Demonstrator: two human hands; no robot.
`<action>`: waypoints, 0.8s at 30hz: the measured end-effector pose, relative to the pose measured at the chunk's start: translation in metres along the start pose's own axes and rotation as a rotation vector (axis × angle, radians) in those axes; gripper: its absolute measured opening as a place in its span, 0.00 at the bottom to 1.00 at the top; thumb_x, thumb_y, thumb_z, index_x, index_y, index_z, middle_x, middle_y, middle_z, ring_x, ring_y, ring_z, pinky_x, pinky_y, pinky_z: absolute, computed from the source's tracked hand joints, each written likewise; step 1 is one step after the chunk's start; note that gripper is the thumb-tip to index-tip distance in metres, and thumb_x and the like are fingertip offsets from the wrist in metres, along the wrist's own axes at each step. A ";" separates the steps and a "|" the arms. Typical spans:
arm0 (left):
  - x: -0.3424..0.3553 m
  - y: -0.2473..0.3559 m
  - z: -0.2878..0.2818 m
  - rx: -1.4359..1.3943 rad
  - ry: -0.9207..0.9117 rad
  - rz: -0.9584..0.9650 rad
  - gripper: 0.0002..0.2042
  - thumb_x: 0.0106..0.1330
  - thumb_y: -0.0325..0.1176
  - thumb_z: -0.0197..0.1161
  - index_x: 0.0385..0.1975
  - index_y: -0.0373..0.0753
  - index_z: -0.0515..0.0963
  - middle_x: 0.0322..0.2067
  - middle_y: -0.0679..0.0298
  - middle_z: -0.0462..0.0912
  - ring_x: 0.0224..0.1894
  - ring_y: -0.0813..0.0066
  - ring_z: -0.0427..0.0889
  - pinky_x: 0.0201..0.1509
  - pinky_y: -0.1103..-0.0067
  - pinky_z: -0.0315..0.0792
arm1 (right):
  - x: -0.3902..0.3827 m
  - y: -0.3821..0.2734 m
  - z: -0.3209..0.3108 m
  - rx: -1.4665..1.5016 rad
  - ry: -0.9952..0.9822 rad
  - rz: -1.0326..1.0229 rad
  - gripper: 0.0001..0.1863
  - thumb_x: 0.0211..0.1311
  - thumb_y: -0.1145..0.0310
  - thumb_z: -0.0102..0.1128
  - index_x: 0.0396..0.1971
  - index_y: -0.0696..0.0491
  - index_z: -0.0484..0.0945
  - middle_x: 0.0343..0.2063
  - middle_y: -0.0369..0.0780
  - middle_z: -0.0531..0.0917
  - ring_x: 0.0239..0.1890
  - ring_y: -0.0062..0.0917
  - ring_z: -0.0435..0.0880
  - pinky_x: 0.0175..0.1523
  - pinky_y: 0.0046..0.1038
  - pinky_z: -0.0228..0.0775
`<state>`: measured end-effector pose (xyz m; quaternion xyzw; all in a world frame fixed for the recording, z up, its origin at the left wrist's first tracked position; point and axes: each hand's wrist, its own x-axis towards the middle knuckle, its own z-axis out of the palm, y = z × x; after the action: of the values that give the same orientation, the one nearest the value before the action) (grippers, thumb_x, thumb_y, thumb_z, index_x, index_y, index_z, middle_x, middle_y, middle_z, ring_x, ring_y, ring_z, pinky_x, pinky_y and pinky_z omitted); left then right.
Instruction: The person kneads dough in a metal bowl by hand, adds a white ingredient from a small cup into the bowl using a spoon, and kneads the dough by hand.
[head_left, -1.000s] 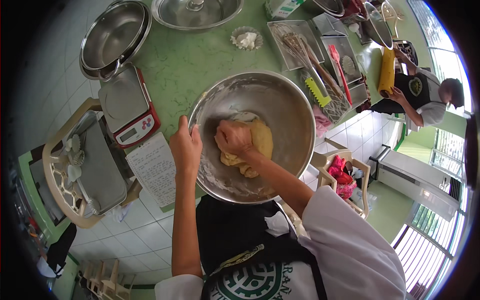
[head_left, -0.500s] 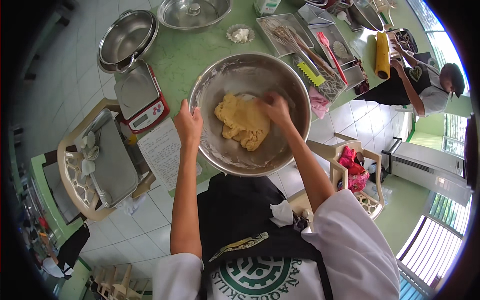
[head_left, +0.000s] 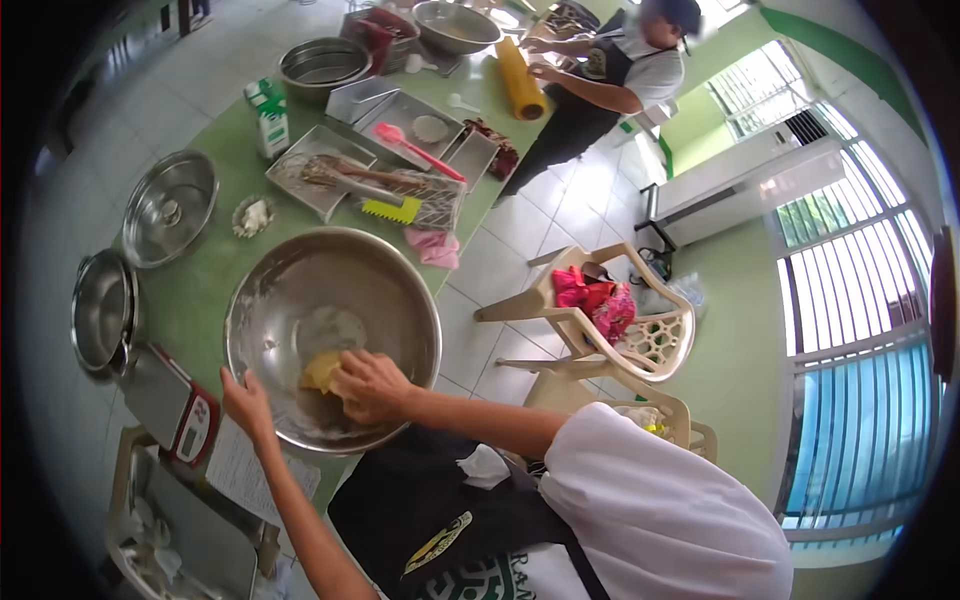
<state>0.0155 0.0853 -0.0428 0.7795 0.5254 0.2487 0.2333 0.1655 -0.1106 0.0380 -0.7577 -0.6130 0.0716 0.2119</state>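
Observation:
A wide steel mixing bowl [head_left: 300, 262] stands at the table's near edge, its inside smeared with pale residue. In its lower part lies yellow dough [head_left: 318, 372], partly covered by my right hand [head_left: 372, 388]. The right fingers are curled against the dough and press it on the bowl wall; how much dough is under them is hidden. My left hand [head_left: 247, 405] grips the bowl's left rim, thumb upward. Beside that hand are a red and white kitchen scale [head_left: 192, 425] and a handwritten sheet of paper [head_left: 245, 472].
Beyond the bowl are a fluted dish of white powder [head_left: 253, 217], a tray with whisks [head_left: 320, 170], a yellow-green scraper [head_left: 392, 210] and a red spatula [head_left: 420, 153]. Steel pans [head_left: 170, 210] stand left. Another person handles a yellow roll [head_left: 520, 85]. Plastic chairs [head_left: 600, 310] stand right.
The view has swung to the right. My right hand has moved from the dough's right side to over it, and the dough now shows as a small piece low in the bowl. My left hand stays on the rim.

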 end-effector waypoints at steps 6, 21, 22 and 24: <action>-0.004 0.015 -0.025 -0.052 -0.117 -0.178 0.23 0.60 0.30 0.59 0.53 0.22 0.66 0.43 0.36 0.76 0.45 0.45 0.78 0.46 0.65 0.72 | 0.022 0.026 0.085 0.066 0.003 -0.098 0.11 0.47 0.60 0.61 0.27 0.51 0.77 0.29 0.41 0.77 0.30 0.35 0.79 0.34 0.37 0.73; -0.017 0.044 -0.029 -0.145 -0.045 -0.219 0.09 0.57 0.27 0.59 0.32 0.31 0.66 0.18 0.46 0.75 0.25 0.45 0.77 0.27 0.62 0.68 | 0.144 0.071 0.114 0.302 0.183 0.422 0.06 0.61 0.67 0.49 0.34 0.53 0.71 0.29 0.46 0.78 0.34 0.44 0.77 0.38 0.46 0.67; -0.017 0.038 -0.025 -0.162 0.036 -0.175 0.09 0.57 0.26 0.58 0.32 0.33 0.65 0.19 0.46 0.75 0.25 0.44 0.77 0.27 0.62 0.67 | 0.136 0.054 0.109 0.149 0.177 0.323 0.07 0.60 0.67 0.50 0.35 0.53 0.71 0.34 0.46 0.76 0.39 0.44 0.74 0.43 0.46 0.64; -0.020 0.040 -0.020 -0.237 0.052 -0.223 0.09 0.56 0.26 0.58 0.32 0.33 0.65 0.19 0.46 0.75 0.25 0.44 0.77 0.27 0.62 0.67 | 0.099 0.026 0.105 -0.036 0.139 0.180 0.09 0.56 0.67 0.52 0.36 0.53 0.72 0.41 0.46 0.73 0.45 0.43 0.70 0.49 0.44 0.60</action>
<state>0.0241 0.0552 -0.0052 0.6766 0.5818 0.3017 0.3359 0.1741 0.0051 -0.0524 -0.8167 -0.5274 0.0265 0.2330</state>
